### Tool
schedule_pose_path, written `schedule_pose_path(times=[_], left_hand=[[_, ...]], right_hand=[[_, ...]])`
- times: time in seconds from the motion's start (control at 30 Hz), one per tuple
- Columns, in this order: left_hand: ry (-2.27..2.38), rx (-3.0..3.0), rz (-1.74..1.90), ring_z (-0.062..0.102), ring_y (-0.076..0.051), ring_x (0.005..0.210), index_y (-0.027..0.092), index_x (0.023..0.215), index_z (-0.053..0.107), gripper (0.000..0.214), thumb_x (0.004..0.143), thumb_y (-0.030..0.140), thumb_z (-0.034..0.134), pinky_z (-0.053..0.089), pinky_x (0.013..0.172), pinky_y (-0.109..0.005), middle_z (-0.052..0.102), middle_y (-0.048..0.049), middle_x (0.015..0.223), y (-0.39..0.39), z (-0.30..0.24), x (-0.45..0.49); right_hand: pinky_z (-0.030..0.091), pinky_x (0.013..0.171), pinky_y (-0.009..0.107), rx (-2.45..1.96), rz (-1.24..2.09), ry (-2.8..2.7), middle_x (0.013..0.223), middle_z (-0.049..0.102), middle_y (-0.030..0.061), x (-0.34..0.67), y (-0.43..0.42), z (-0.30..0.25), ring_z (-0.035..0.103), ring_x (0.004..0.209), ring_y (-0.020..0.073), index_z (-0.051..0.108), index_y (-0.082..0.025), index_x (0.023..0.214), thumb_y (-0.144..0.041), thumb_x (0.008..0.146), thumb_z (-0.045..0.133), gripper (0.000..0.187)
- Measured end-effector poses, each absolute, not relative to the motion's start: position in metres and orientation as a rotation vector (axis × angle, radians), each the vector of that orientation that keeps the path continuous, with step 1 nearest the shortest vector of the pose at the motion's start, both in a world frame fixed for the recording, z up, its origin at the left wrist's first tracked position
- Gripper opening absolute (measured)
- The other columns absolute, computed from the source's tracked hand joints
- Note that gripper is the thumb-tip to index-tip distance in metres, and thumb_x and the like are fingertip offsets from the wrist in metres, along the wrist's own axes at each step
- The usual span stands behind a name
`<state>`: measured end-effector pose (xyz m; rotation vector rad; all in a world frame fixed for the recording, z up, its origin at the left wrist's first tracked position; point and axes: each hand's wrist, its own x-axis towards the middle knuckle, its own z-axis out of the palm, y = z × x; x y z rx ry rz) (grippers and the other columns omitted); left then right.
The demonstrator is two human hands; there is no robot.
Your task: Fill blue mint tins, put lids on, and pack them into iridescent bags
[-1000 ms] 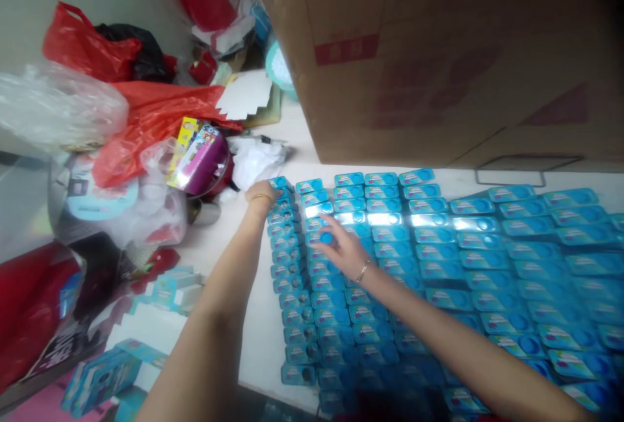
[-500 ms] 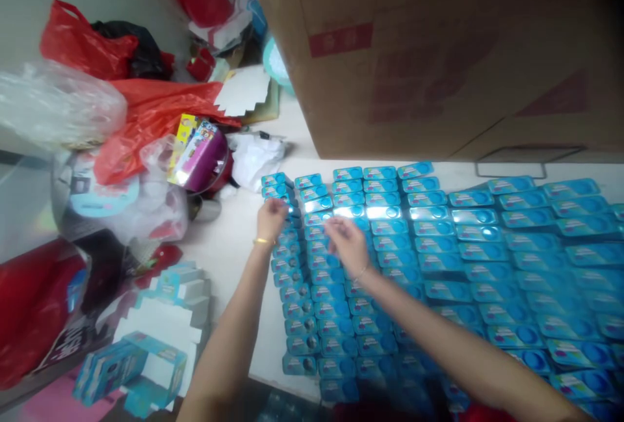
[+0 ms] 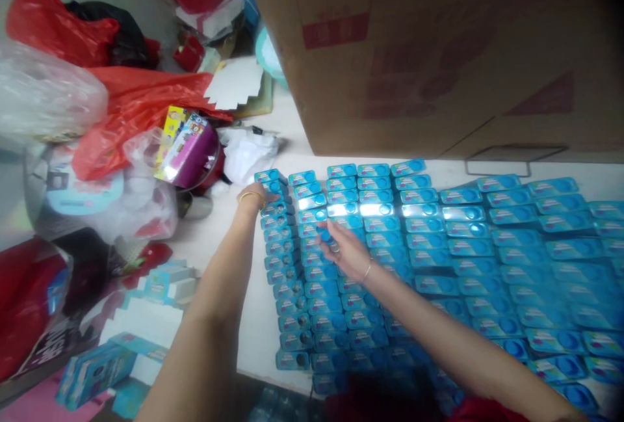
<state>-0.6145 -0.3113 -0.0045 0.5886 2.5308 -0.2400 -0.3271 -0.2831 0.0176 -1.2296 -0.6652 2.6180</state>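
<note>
Long columns of flat blue packs [image 3: 327,305] cover the table, many with a round blue part at one end. In the leftmost column, several packs [image 3: 294,342] show a dark round spot instead. My left hand [image 3: 258,194] reaches to the far end of that column, its fingers close together against a pack; what they pinch, if anything, is hidden. Over the second and third columns hovers my right hand [image 3: 345,250], fingers curled around what looks like a small blue round piece [image 3: 325,235].
A large cardboard box [image 3: 414,84] stands along the back of the table. To the left are red plastic bags [image 3: 141,100], a purple container [image 3: 199,155], white crumpled plastic [image 3: 248,152] and opened blue cartons [image 3: 97,370].
My left hand has moved away from me and slightly left, onto the far packs. The right hand has shifted a little nearer, and a blue piece now shows in its fingers. The view has shifted slightly.
</note>
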Motion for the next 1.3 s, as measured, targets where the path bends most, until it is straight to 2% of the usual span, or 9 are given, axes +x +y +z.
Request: schedule_pose_path(times=[0.1, 0.2, 0.3, 0.43, 0.6, 0.73, 1.0, 1.13, 1.3], left_hand=[[2.596, 0.686, -0.100, 0.065, -0.030, 0.092, 0.014, 0.087, 0.066, 0.030, 0.071, 0.040, 0.068, 0.050, 0.076, -0.036, 0.069, -0.0138, 0.091, -0.320, 0.013, -0.574], [2.203, 0.963, 0.592, 0.063, -0.021, 0.088, 0.017, 0.103, 0.065, 0.034, 0.078, 0.040, 0.062, 0.050, 0.080, -0.032, 0.068, -0.0083, 0.098, -0.342, 0.022, -0.509], [1.732, 0.897, 0.923, 0.061, -0.016, 0.077, 0.017, 0.090, 0.065, 0.030, 0.072, 0.040, 0.067, 0.050, 0.073, -0.028, 0.066, -0.0048, 0.091, -0.365, 0.022, -0.456], [1.967, 0.617, 1.051, 0.055, -0.012, 0.062, 0.017, 0.078, 0.057, 0.022, 0.072, 0.037, 0.064, 0.047, 0.062, -0.024, 0.058, 0.0011, 0.069, -0.376, 0.012, -0.459], [2.658, 0.507, 0.514, 0.060, -0.016, 0.074, 0.019, 0.077, 0.058, 0.010, 0.073, 0.028, 0.060, 0.046, 0.071, -0.027, 0.065, -0.0021, 0.076, -0.364, 0.001, -0.530], [2.613, 0.561, -0.013, 0.065, -0.024, 0.091, 0.019, 0.081, 0.063, 0.022, 0.073, 0.040, 0.064, 0.046, 0.073, -0.029, 0.070, -0.0104, 0.095, -0.347, -0.004, -0.561], [2.497, 0.543, -0.382, 0.066, -0.033, 0.095, 0.015, 0.088, 0.068, 0.046, 0.067, 0.056, 0.069, 0.049, 0.075, -0.035, 0.069, -0.0181, 0.100, -0.334, 0.003, -0.575], [2.563, 0.833, 0.107, 0.064, -0.027, 0.099, 0.017, 0.105, 0.065, 0.034, 0.081, 0.041, 0.059, 0.048, 0.084, -0.036, 0.067, -0.0138, 0.105, -0.354, 0.012, -0.528], [1.774, 0.969, 0.898, 0.063, -0.017, 0.082, 0.018, 0.096, 0.067, 0.033, 0.076, 0.044, 0.065, 0.050, 0.077, -0.030, 0.066, -0.0063, 0.095, -0.393, 0.014, -0.450]], right_hand=[[0.027, 0.037, 0.015, -1.266, 2.548, -0.805, 0.065, 0.063, -0.0003, -0.324, -0.283, 0.015, 0.048, 0.046, 0.0068, 0.058, -0.021, 0.096, -0.061, 0.068, 0.070, 0.051], [0.024, 0.034, 0.014, -1.282, 2.490, -0.926, 0.057, 0.060, -0.0037, -0.324, -0.286, 0.007, 0.042, 0.038, 0.0049, 0.054, -0.022, 0.095, -0.064, 0.069, 0.067, 0.051], [0.021, 0.031, 0.015, -1.285, 2.446, -1.006, 0.053, 0.056, -0.0066, -0.329, -0.294, 0.000, 0.040, 0.033, 0.0051, 0.052, -0.022, 0.093, -0.065, 0.068, 0.066, 0.051], [0.019, 0.031, 0.016, -1.275, 2.464, -0.970, 0.052, 0.054, -0.0072, -0.334, -0.302, -0.004, 0.038, 0.032, 0.0055, 0.054, -0.022, 0.092, -0.064, 0.072, 0.063, 0.048], [0.032, 0.038, 0.019, -1.220, 2.599, -0.674, 0.067, 0.061, -0.0011, -0.326, -0.298, 0.002, 0.049, 0.047, 0.0074, 0.064, -0.019, 0.083, -0.047, 0.068, 0.072, 0.033], [0.040, 0.045, 0.021, -1.200, 2.655, -0.636, 0.076, 0.066, 0.0030, -0.319, -0.297, 0.003, 0.056, 0.055, 0.0101, 0.065, -0.018, 0.085, -0.043, 0.068, 0.075, 0.032], [0.030, 0.039, 0.020, -0.997, 2.822, -0.731, 0.070, 0.067, -0.0007, -0.323, -0.300, 0.005, 0.048, 0.042, 0.0090, 0.050, -0.027, 0.121, -0.051, 0.079, 0.064, 0.051], [0.027, 0.038, 0.018, -0.944, 2.825, -0.817, 0.065, 0.064, -0.0037, -0.318, -0.298, 0.012, 0.043, 0.036, 0.0074, 0.028, -0.030, 0.141, -0.053, 0.083, 0.059, 0.070], [0.025, 0.035, 0.018, -1.080, 2.754, -0.778, 0.060, 0.060, -0.0059, -0.318, -0.308, 0.010, 0.042, 0.034, 0.0076, 0.027, -0.027, 0.143, -0.053, 0.079, 0.064, 0.078]])
